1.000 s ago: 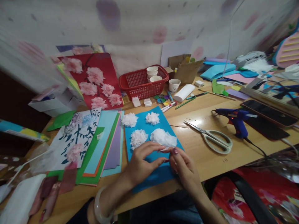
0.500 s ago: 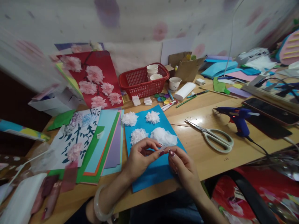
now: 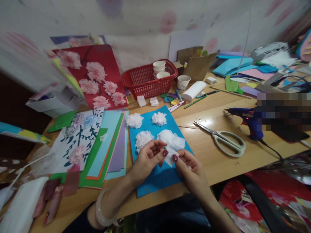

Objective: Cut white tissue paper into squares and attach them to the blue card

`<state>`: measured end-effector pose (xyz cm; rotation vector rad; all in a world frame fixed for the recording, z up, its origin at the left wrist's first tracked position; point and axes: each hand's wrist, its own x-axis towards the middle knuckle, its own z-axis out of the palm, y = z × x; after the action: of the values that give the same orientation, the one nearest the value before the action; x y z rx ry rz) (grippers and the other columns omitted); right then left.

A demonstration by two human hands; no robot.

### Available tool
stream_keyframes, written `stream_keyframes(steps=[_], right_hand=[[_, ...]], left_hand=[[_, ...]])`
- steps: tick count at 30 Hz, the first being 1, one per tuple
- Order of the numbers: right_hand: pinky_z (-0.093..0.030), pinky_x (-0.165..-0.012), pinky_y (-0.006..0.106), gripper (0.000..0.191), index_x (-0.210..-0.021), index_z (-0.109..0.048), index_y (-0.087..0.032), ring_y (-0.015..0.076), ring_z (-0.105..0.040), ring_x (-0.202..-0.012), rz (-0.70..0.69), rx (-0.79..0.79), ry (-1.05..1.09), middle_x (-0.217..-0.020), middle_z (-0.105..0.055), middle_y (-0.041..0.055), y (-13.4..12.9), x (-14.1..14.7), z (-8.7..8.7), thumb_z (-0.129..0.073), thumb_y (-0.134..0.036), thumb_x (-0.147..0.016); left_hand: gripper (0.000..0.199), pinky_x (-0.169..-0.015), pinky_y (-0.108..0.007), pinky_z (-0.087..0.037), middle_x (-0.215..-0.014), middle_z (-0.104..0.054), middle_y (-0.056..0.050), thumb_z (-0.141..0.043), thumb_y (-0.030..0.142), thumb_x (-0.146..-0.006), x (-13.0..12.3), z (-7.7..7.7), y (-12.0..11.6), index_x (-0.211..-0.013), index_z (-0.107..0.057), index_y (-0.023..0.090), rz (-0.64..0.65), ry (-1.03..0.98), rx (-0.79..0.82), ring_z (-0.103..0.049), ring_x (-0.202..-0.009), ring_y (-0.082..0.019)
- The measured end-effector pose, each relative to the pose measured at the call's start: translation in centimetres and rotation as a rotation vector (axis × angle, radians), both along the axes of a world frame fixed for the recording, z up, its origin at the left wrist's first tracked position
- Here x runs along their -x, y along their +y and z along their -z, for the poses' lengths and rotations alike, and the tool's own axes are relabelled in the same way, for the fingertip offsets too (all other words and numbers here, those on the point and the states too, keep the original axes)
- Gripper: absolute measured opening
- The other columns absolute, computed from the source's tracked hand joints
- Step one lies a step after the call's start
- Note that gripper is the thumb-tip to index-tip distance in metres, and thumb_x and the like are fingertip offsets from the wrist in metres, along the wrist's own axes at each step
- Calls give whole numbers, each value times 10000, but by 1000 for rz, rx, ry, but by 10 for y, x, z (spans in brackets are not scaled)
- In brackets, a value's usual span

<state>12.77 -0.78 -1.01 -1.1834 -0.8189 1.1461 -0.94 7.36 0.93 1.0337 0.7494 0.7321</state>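
The thin white sheet (image 3: 171,157), barely visible a moment ago, now shows spread, pinched by left hand (image 3: 147,160) and right hand (image 3: 191,167) above the blue card (image 3: 157,183), toward its right edge; apparently it is being opened out.

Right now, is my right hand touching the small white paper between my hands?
Touching. The head view shows it: your right hand has its thumb lying on the right side of the small white paper, without a gap.

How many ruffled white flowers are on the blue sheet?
3: far left flower, far right flower and near left flower. The smoother tissue pile isn't counted; the left hand may hide more.
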Motion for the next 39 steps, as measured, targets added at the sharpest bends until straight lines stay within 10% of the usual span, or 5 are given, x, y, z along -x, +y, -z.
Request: stream_keyframes(steps=[22,27,31,39], right_hand=[[-191,-419,209,325,-788,-602,-202,63,-250,-442,37,31,133,-506,-348,-98,-2,-2,11,-697,-508,-841],[-178,-423,218,319,-779,-600,-206,65,-249,-442,128,55,56,-512,-330,-100,-1,-1,12,-689,-504,-848],[-172,-418,217,302,-767,-614,-206,66,-257,-444,132,18,19,-518,-345,-93,-1,1,10,-703,-485,-842],[-271,-450,253,399,-871,-705,-181,105,-317,-449,12,-85,67,-495,-377,-61,-3,4,4,-458,-472,-988]], left_hand=[[359,-490,-233,-527,-625,-565,38,-796,437,-686,-1,-5,-2,-711,-580,151,167,156,-15,-564,-482,-89],[202,-565,-224,-509,-826,-585,10,-771,194,-745,4,4,-8,-868,-611,190,-281,302,-718,-544,-619,-93],[189,-723,-295,-562,-908,-699,-58,-768,162,-782,5,2,-10,-958,-705,184,-254,318,-1132,-659,-830,-173],[101,-800,-325,-611,-911,-799,-49,-746,216,-802,2,-4,-15,-902,-756,214,-98,350,-680,-747,-832,-198]])
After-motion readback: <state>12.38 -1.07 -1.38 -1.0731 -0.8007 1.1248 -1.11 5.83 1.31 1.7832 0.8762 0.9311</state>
